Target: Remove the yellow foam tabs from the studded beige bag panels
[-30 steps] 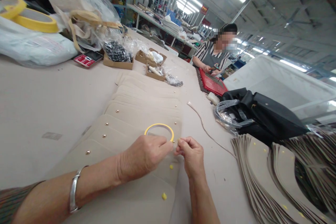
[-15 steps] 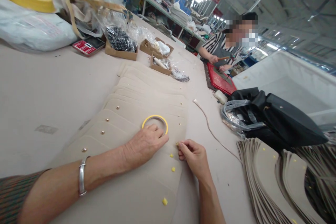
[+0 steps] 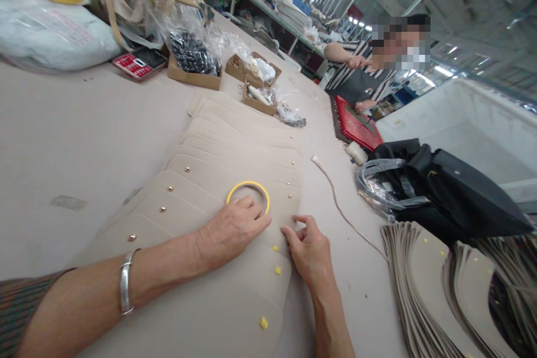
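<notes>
Right hand (image 3: 310,249) has loosened its pinch

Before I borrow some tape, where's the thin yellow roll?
Head view, just left of centre: the roll is in the left hand, over the beige pieces.

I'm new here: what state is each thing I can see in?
Left hand: closed on the yellow tape roll.
Yellow tape roll: held over the beige panels.
Right hand: thumb and forefinger parted, at the panels' edge.
Beige panels: spread out, overlapping.
Yellow pieces: lying on the panels.
Cardboard boxes: open.
Black bag: handles plastic-wrapped.
Cord: uncoiled.
White bin: open-topped.
</notes>
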Demonstrator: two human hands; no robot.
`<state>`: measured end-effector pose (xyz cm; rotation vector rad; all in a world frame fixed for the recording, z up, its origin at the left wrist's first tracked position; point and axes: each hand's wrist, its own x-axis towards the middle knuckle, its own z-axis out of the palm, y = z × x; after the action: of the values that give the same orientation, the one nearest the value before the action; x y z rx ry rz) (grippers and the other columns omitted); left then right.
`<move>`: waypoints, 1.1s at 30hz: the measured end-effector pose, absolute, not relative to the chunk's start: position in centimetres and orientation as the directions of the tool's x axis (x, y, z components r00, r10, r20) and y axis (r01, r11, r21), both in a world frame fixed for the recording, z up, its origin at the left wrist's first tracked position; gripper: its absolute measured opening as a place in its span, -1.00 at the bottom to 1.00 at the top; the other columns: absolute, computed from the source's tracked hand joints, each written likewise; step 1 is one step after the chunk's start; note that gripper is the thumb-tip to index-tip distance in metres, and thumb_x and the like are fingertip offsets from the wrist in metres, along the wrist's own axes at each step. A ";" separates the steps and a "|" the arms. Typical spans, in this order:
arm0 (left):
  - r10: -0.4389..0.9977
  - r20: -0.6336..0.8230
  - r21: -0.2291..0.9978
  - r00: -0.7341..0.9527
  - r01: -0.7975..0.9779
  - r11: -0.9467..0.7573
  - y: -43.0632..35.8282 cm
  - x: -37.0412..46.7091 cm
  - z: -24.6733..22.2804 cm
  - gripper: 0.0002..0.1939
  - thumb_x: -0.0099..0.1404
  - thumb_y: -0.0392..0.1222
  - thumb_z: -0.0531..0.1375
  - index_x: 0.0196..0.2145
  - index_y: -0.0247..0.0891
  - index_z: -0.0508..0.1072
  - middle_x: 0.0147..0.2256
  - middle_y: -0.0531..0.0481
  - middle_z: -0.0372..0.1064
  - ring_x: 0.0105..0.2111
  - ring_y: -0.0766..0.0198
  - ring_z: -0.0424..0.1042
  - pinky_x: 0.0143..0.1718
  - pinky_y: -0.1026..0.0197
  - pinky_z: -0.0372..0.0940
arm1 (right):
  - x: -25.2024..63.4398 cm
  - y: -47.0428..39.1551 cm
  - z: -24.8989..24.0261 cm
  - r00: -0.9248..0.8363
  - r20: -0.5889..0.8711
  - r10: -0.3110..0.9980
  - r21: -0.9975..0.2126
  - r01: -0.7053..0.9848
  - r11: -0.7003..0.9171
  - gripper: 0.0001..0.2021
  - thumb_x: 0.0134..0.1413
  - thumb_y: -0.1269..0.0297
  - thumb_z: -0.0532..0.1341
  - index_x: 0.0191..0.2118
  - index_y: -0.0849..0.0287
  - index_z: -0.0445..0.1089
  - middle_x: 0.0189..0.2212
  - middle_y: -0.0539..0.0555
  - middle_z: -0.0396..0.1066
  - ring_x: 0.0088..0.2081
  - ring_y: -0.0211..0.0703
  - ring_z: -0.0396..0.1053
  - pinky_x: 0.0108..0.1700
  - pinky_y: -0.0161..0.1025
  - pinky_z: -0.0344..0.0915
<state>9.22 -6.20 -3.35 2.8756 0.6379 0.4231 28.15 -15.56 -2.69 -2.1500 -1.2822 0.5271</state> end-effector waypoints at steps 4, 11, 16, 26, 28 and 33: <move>0.440 0.252 0.242 0.862 0.384 -0.891 -6.2 9.2 -3.4 -0.87 0.33 -0.39 0.05 -0.31 -0.26 0.35 -0.35 -0.09 0.30 -0.33 0.12 0.22 -0.31 0.10 0.16 | 28.4 -16.7 -3.0 0.517 -0.155 0.842 -0.818 0.412 -0.403 -0.71 0.08 0.03 0.20 -0.26 0.17 0.37 -0.57 -0.03 0.41 -0.57 -0.20 0.38 -0.57 -0.33 0.30; 0.432 0.271 0.248 0.860 0.371 -0.895 -6.1 9.2 -3.6 -0.89 0.31 -0.39 0.06 -0.32 -0.26 0.34 -0.34 -0.10 0.30 -0.31 0.10 0.22 -0.28 0.09 0.17 | 27.0 -16.6 -3.2 0.336 0.185 0.923 -0.525 0.828 -0.196 -0.79 0.17 0.23 0.13 -0.34 0.15 0.49 -0.40 0.07 0.52 -0.37 -0.17 0.43 -0.26 -0.27 0.28; 0.412 0.312 0.244 0.856 0.347 -0.906 -6.2 8.9 -3.6 -0.88 0.31 -0.39 0.04 -0.33 -0.26 0.33 -0.35 -0.07 0.29 -0.32 0.12 0.22 -0.27 0.11 0.19 | 27.2 -15.4 -3.0 0.313 0.158 0.936 -0.472 0.857 -0.207 -0.77 0.16 0.26 0.10 -0.42 0.16 0.45 -0.50 0.02 0.47 -0.44 -0.22 0.37 -0.35 -0.33 0.21; 0.403 0.469 0.330 0.785 0.268 -0.905 -6.0 7.7 -1.8 -0.79 0.42 -0.32 -0.05 -0.22 -0.25 0.37 -0.42 0.04 0.33 -0.44 0.29 0.33 -0.43 0.29 0.23 | 27.5 -16.6 -2.7 0.159 0.110 0.981 -0.349 0.930 -0.111 -0.79 0.23 0.27 0.08 -0.37 0.15 0.42 -0.45 0.03 0.48 -0.41 -0.21 0.41 -0.32 -0.33 0.19; 0.408 0.528 0.386 0.745 0.218 -0.896 -6.0 7.7 -1.6 -0.78 0.44 -0.27 -0.05 -0.13 -0.25 0.38 -0.37 0.02 0.40 -0.37 0.30 0.41 -0.35 0.31 0.31 | 27.7 -16.8 -2.7 0.131 0.128 0.983 -0.339 0.937 -0.081 -0.78 0.24 0.26 0.08 -0.32 0.16 0.44 -0.39 0.07 0.51 -0.35 -0.18 0.43 -0.27 -0.31 0.22; 0.428 0.602 0.478 0.674 0.126 -0.869 -6.5 7.4 -1.4 -0.62 0.44 -0.23 -0.01 0.19 -0.17 0.16 0.00 -0.03 0.43 -0.05 0.30 0.45 -0.01 0.25 0.34 | 28.6 -17.3 -2.0 0.159 0.066 0.985 -0.562 0.822 -0.095 -0.77 0.21 0.23 0.12 -0.29 0.10 0.53 -0.35 0.04 0.55 -0.32 -0.14 0.47 -0.26 -0.28 0.31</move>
<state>7.35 -6.49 -1.41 2.4896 0.4334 1.0397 28.58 -17.28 -2.01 -1.9686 -1.7106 0.4559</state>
